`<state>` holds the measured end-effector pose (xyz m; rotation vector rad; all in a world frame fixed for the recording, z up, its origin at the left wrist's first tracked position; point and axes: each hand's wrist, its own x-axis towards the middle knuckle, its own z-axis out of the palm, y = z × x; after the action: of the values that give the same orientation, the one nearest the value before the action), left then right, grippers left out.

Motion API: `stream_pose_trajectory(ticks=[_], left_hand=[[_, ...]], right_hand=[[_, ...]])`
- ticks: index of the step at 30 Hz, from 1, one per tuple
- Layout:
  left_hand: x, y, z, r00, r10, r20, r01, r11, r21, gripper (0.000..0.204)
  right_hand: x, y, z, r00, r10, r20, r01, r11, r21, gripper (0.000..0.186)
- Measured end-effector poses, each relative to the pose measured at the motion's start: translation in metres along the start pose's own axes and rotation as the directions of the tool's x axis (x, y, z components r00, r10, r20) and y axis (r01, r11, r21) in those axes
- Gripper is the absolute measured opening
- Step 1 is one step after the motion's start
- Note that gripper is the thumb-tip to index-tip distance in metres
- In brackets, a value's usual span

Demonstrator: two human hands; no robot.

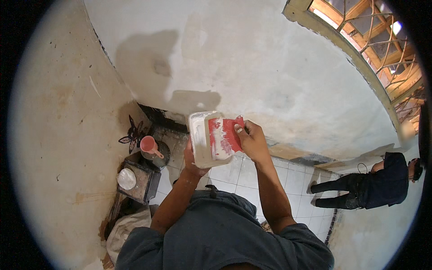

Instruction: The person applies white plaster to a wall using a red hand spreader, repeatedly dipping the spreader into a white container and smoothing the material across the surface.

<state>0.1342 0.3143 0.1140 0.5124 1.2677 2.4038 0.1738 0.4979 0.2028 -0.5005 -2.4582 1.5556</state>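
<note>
Grey shirt (220,229) sits nearest; left grip (191,157) clasps white tub (195,135); right grip (252,141) pinches white-smeared red scraper (228,133) over it, contact uncertain.

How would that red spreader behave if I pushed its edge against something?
The red spreader would probably bend somewhat, since it looks like a thin sheet. That thinness also suggests it is light. The white paste smeared across it may make it slippery.

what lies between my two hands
In the head view: the white tub, held by the left hand, and the red scraper, in the right hand.
</note>
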Motion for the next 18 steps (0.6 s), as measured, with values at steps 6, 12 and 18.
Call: stream_pose_trajectory(ticks=[6, 12, 18], left_hand=[[-0.002, -0.003, 0.007, 0.936, -0.352, -0.010, 0.258, 0.705, -0.661, 0.050], [-0.002, -0.009, 0.015, 0.968, -0.248, 0.048, 0.230, 0.787, -0.572, 0.047], [-0.003, -0.026, 0.018, 0.974, -0.179, 0.141, 0.219, 0.907, -0.360, 0.047]], right_hand=[[-0.004, 0.003, 0.005, 0.999, -0.023, -0.023, 0.016, 0.960, -0.281, 0.034], [-0.018, 0.018, 0.013, 0.986, -0.111, -0.124, 0.080, 0.969, -0.235, 0.028], [-0.022, 0.029, 0.018, 0.983, -0.118, -0.142, 0.090, 0.978, -0.186, 0.027]])
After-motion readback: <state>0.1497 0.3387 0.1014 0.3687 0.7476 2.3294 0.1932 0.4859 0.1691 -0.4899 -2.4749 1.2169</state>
